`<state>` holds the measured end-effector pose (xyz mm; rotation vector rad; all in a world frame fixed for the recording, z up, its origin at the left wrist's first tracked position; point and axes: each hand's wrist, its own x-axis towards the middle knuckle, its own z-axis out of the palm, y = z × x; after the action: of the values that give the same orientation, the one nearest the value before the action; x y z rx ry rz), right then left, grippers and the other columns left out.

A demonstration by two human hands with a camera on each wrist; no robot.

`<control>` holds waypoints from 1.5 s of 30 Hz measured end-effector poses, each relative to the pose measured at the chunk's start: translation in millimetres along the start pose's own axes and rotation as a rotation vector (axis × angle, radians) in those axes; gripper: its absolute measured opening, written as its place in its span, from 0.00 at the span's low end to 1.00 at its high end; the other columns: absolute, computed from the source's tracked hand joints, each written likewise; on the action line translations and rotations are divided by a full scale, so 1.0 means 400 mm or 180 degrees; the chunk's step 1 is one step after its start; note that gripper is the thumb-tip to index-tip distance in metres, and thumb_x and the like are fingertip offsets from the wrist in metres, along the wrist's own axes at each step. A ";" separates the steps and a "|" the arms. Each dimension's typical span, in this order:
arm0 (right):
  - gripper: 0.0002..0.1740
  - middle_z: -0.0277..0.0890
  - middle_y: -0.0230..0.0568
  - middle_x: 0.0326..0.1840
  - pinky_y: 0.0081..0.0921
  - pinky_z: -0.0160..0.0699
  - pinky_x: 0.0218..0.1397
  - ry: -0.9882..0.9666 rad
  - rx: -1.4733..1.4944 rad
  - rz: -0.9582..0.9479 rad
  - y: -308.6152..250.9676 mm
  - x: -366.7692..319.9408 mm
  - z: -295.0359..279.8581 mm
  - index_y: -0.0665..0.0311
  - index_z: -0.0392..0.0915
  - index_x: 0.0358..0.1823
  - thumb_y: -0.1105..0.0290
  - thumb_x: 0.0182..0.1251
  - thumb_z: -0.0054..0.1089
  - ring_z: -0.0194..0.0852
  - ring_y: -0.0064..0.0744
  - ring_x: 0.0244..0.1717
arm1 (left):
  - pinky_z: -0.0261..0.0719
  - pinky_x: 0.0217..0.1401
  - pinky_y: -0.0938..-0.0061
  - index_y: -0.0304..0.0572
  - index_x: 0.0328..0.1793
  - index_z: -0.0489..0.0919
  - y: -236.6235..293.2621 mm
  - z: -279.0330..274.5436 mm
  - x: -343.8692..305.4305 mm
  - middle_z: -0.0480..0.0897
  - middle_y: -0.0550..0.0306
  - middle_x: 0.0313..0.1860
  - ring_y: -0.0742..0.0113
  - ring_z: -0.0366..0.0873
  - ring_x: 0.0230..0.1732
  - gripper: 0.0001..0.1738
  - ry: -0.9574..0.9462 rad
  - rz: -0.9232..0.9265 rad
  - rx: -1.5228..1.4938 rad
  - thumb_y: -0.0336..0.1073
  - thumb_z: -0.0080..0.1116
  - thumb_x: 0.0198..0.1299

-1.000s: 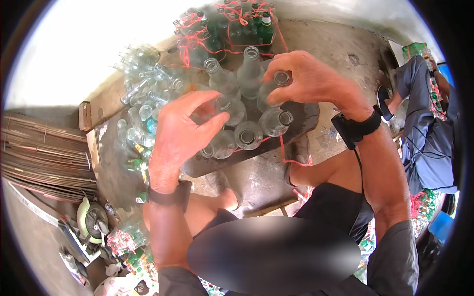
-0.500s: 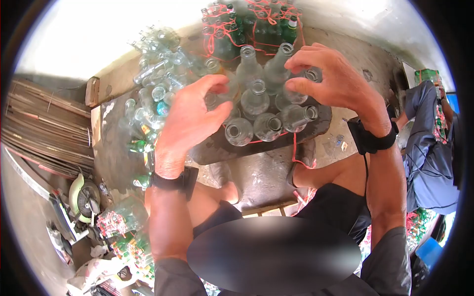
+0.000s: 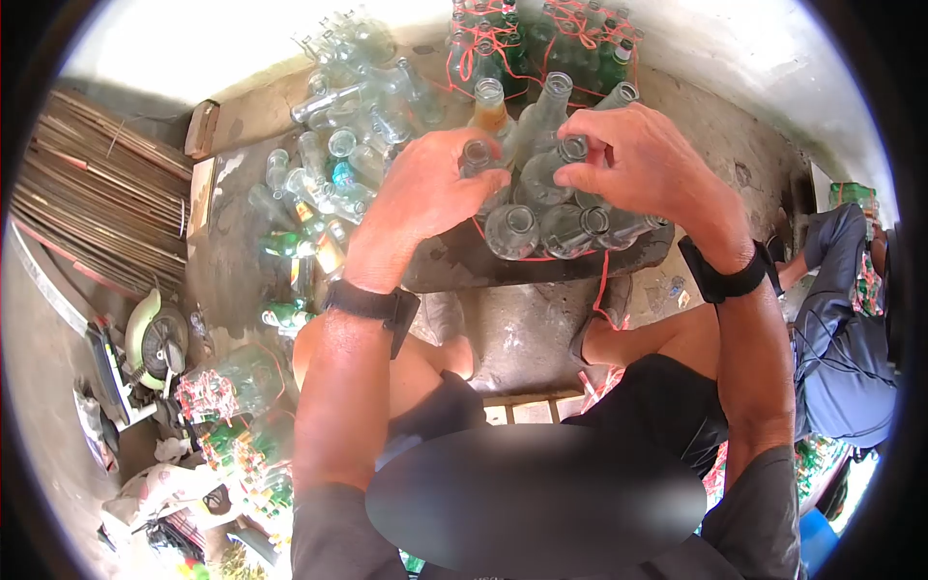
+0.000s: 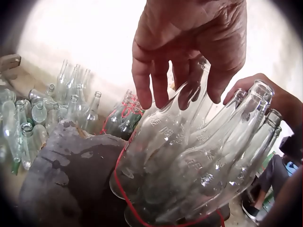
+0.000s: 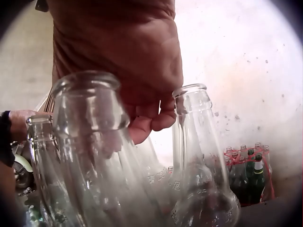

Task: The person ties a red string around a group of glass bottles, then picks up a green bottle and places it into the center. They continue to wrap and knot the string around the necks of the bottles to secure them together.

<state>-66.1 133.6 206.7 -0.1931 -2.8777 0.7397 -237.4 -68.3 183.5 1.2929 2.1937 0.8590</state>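
Observation:
A cluster of clear glass bottles [image 3: 512, 232] stands on a dark slab [image 3: 449, 266], some leaning. Red string [image 4: 122, 187] runs round their lower bodies in the left wrist view. My left hand [image 3: 420, 188] holds a clear bottle [image 3: 476, 155] by the neck on the cluster's left side, its fingers pointing down along the glass. On the right, my right hand [image 3: 646, 159] has thumb and fingers at the neck of another bottle [image 3: 572, 149]. Bottle necks in front partly hide its fingertips in the right wrist view. One bottle at the back holds something orange [image 3: 490, 118].
Loose clear bottles [image 3: 338, 145] lie heaped at the left. Bottle bundles tied with red string [image 3: 483, 43] stand against the back wall. Stacked brown strips [image 3: 106, 179] and a small wheel [image 3: 155, 338] are farther left. Another person's legs [image 3: 841, 319] are at the right.
The head view has swung, shifting the scene rightward. My hands have come nearer each other, the left moving onto a bottle neck. The bottles now stand closer together and lean more.

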 end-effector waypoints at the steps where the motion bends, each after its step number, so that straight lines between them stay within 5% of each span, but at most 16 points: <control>1: 0.20 0.84 0.48 0.27 0.46 0.80 0.39 0.0045 -0.0009 -0.0033 0.003 0.004 0.010 0.64 0.86 0.44 0.56 0.58 0.76 0.84 0.55 0.33 | 0.83 0.49 0.62 0.42 0.56 0.88 0.000 0.001 -0.001 0.90 0.44 0.41 0.55 0.86 0.41 0.20 0.0004 -0.0009 -0.0005 0.43 0.71 0.60; 15: 0.17 0.85 0.46 0.30 0.47 0.81 0.42 -0.0018 -0.0067 0.0052 0.006 0.008 0.003 0.64 0.85 0.43 0.60 0.59 0.74 0.85 0.54 0.36 | 0.83 0.45 0.58 0.44 0.50 0.90 0.028 0.006 -0.007 0.89 0.41 0.38 0.49 0.87 0.38 0.17 0.0214 -0.0045 0.0384 0.43 0.72 0.58; 23: 0.19 0.83 0.44 0.46 0.44 0.79 0.53 0.0145 -0.0376 -0.0010 0.052 -0.065 -0.049 0.65 0.84 0.47 0.63 0.58 0.73 0.82 0.53 0.52 | 0.83 0.46 0.56 0.45 0.50 0.90 0.041 -0.001 -0.008 0.88 0.40 0.38 0.46 0.86 0.38 0.18 0.0170 -0.0142 0.0486 0.45 0.74 0.58; 28: 0.19 0.83 0.49 0.46 0.47 0.79 0.53 -0.0019 -0.0423 0.0521 0.068 -0.106 -0.085 0.68 0.84 0.47 0.64 0.58 0.71 0.81 0.56 0.52 | 0.83 0.48 0.56 0.46 0.51 0.90 0.053 -0.007 -0.010 0.88 0.39 0.42 0.47 0.86 0.40 0.18 0.0080 -0.0307 0.0532 0.45 0.74 0.58; 31: 0.19 0.83 0.55 0.42 0.48 0.79 0.51 -0.0041 -0.0343 0.0660 0.093 -0.100 -0.080 0.69 0.84 0.46 0.63 0.57 0.71 0.82 0.59 0.49 | 0.83 0.47 0.53 0.43 0.50 0.89 0.043 -0.002 -0.010 0.87 0.40 0.32 0.42 0.87 0.38 0.18 0.0238 -0.0194 0.0673 0.42 0.71 0.57; 35: 0.22 0.83 0.59 0.34 0.50 0.79 0.47 -0.0294 -0.0369 0.1068 0.081 -0.080 -0.082 0.68 0.85 0.44 0.59 0.55 0.73 0.83 0.63 0.43 | 0.83 0.42 0.59 0.44 0.51 0.90 0.030 0.003 -0.008 0.87 0.41 0.32 0.51 0.86 0.32 0.17 0.0204 -0.0127 0.0589 0.43 0.74 0.59; 38: 0.22 0.80 0.57 0.27 0.49 0.77 0.41 -0.0045 -0.0452 0.0678 0.118 -0.087 -0.065 0.69 0.83 0.44 0.59 0.56 0.75 0.83 0.61 0.35 | 0.83 0.40 0.60 0.43 0.50 0.90 0.030 0.004 -0.010 0.87 0.41 0.30 0.52 0.85 0.30 0.17 0.0267 -0.0045 0.0586 0.42 0.74 0.59; 45: 0.21 0.86 0.55 0.35 0.50 0.81 0.49 -0.0127 -0.0672 0.1014 0.100 -0.092 -0.083 0.66 0.87 0.44 0.58 0.55 0.75 0.85 0.61 0.45 | 0.84 0.43 0.54 0.41 0.47 0.89 0.032 -0.001 -0.018 0.85 0.40 0.27 0.44 0.86 0.33 0.15 0.0277 -0.0088 0.0476 0.39 0.73 0.56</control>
<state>-20.3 177.9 211.2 -0.6834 -2.9957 0.4863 -226.6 -70.2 193.5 1.3126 2.3779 0.7665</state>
